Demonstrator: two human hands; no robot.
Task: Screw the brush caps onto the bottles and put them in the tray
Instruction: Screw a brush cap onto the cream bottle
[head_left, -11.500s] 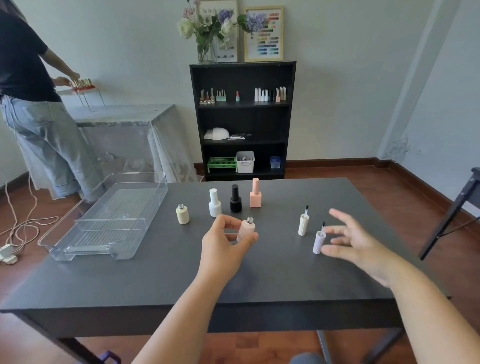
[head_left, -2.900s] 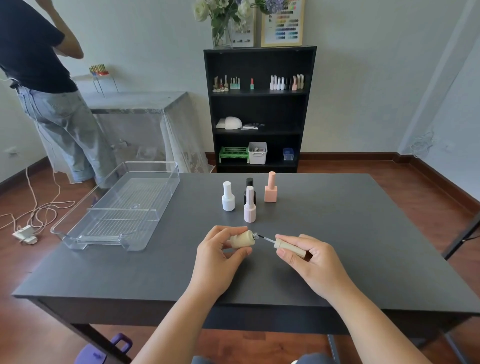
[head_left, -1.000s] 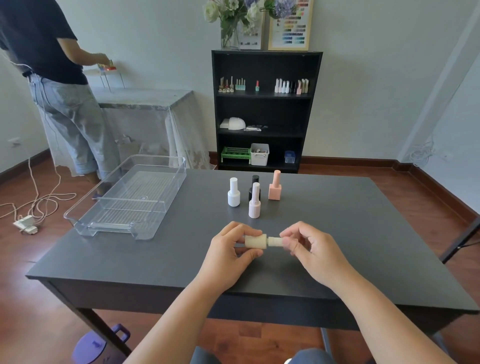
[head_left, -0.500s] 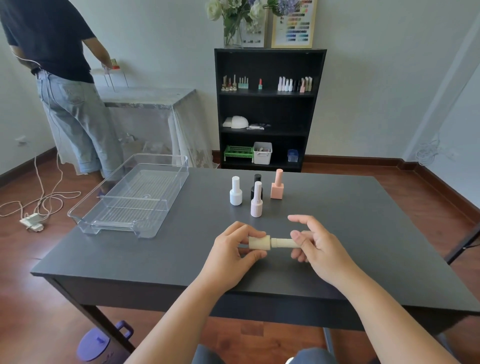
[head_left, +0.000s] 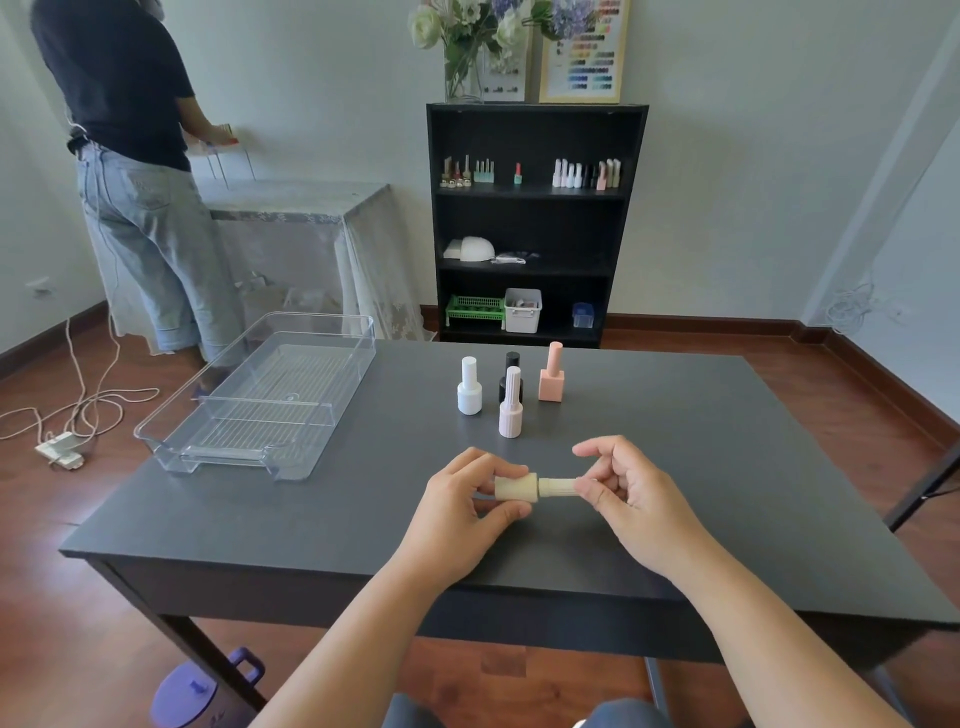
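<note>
My left hand (head_left: 470, 506) grips a cream bottle (head_left: 516, 488) held sideways above the dark table (head_left: 675, 467). Its ribbed cream brush cap (head_left: 557, 487) sits on the bottle's neck, and my right hand (head_left: 631, 496) pinches the cap's far end with thumb and fingers. Behind my hands stand capped bottles: a pale pink ribbed bottle (head_left: 510, 404), a white bottle (head_left: 469, 387), a black bottle (head_left: 511, 370) partly hidden, and a peach square bottle (head_left: 551, 373). The clear plastic tray (head_left: 332, 415) lies at the table's left with nothing in it.
A person in a black top and jeans (head_left: 140, 182) stands at the back left by a covered side table (head_left: 291, 208). A black shelf unit (head_left: 535, 223) stands against the wall. Cables (head_left: 67, 415) lie on the floor; a purple container (head_left: 200, 691) sits under the table's near left.
The brush has gone into the cream bottle and the cap now sits on its neck. My right hand's fingers have shifted around the cap. The person at the back left moved slightly.
</note>
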